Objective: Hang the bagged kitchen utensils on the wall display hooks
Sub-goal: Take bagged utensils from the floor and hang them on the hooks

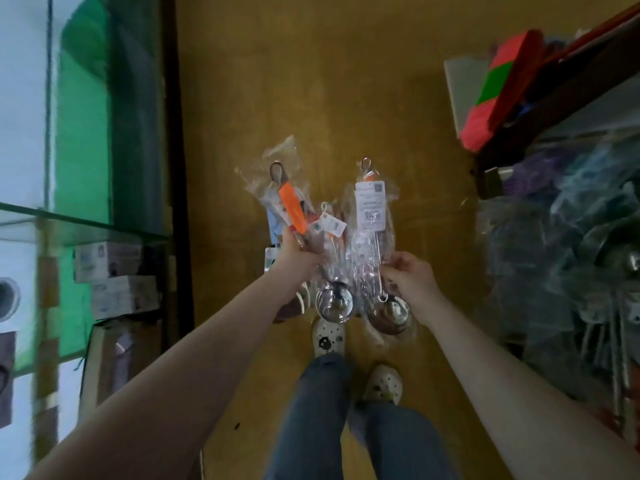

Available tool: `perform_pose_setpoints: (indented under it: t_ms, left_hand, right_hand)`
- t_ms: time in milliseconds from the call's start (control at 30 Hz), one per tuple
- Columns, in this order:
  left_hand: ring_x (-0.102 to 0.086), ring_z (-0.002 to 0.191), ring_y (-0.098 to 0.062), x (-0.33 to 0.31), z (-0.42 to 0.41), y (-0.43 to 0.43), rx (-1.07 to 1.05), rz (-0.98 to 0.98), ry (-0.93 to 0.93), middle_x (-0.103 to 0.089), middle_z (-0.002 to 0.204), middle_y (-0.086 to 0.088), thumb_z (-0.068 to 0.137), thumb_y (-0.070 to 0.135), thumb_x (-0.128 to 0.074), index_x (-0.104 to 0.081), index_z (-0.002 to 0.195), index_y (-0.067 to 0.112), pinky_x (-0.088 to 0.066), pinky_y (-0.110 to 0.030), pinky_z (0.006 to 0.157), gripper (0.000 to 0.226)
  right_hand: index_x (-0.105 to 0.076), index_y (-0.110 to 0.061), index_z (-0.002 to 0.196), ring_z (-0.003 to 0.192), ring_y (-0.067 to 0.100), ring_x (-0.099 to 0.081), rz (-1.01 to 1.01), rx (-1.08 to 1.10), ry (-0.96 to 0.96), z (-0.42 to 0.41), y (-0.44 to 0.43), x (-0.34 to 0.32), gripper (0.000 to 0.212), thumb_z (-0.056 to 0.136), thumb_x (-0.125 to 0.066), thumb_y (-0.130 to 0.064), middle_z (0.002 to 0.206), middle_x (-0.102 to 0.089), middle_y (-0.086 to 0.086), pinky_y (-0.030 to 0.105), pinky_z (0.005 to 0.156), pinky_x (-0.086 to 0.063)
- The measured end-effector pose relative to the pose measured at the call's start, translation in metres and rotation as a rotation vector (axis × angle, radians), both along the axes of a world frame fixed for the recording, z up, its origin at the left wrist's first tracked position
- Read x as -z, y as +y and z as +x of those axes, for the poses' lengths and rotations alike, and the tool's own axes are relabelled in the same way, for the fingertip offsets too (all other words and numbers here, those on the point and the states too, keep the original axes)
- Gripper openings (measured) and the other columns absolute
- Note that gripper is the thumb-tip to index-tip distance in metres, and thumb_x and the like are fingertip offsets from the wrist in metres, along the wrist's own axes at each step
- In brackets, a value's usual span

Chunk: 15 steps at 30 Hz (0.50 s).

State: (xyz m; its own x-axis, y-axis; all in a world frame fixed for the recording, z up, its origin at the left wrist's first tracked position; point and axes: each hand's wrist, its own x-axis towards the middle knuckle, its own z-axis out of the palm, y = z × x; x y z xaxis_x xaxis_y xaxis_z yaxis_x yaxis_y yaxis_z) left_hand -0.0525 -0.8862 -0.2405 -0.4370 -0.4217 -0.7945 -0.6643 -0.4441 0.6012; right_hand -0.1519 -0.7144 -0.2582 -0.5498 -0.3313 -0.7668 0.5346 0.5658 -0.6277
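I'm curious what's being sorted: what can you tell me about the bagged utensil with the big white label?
The bagged utensil looks like a shiny metal ladle in a crinkled clear plastic bag. A white label sits near the top, where a metal loop pokes out; a thin handle runs down to a round bowl. It is held above the floor, loop end away from the person, pinched about midway by the right hand.

I see an ochre-brown floor (346,81), dim and evenly lit. On my left there is a glass cabinet (83,133) with a green back panel, a dark upright frame (175,133) and a glass shelf (86,226). Pale cartons (114,271) are stacked under the shelf. This side is blurred. On my right, a dark shelf edge (554,98) carries a red-and-green block (495,88), with plastic-wrapped stock (571,254) heaped below.
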Motion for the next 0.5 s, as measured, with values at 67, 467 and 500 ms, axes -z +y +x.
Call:
perform_pose_setpoints:
  t_ms: [67, 467, 500]
  left_hand:
    - [-0.06, 0.101, -0.027, 0.039, -0.001, -0.003, -0.008, -0.011, -0.006, -0.053, 0.115, -0.012, 0.08, -0.018, -0.055, -0.029, 0.129, 0.026, -0.056, -0.049, 0.081, 0.071]
    - [-0.062, 0.076, -0.019, 0.248, -0.038, 0.006, 0.268, -0.44, -0.105, -0.061, 0.091, -0.004, 0.084, 0.002, -0.061, -0.034, 0.129, 0.015, -0.056, -0.041, 0.068, 0.055]
    - [-0.061, 0.075, -0.019, 0.262, -0.04, 0.002, 0.287, -0.449, -0.114, -0.058, 0.087, -0.004, 0.084, 0.003, -0.062, -0.032, 0.128, 0.011, -0.055, -0.039, 0.065, 0.054]
  right_hand:
    - [-0.06, -0.02, 0.086, 0.065, 0.013, -0.057, 0.011, 0.03, -0.019, -0.002, -0.001, 0.036, 0.019, 0.085, -0.065, -0.002, 0.082, -0.062, 0.0, 0.028, 0.064, -0.049]
    - [-0.062, -0.013, 0.097, 0.068, 0.015, -0.056, -0.052, 0.011, 0.01, -0.034, -0.011, 0.249, 0.009, 0.089, -0.063, -0.011, 0.08, -0.061, 0.003, 0.025, 0.064, -0.048]
    - [-0.062, -0.013, 0.097, 0.065, 0.016, -0.055, -0.059, 0.01, 0.026, -0.036, -0.016, 0.266, 0.009, 0.089, -0.063, -0.011, 0.078, -0.06, 0.003, 0.025, 0.062, -0.047]
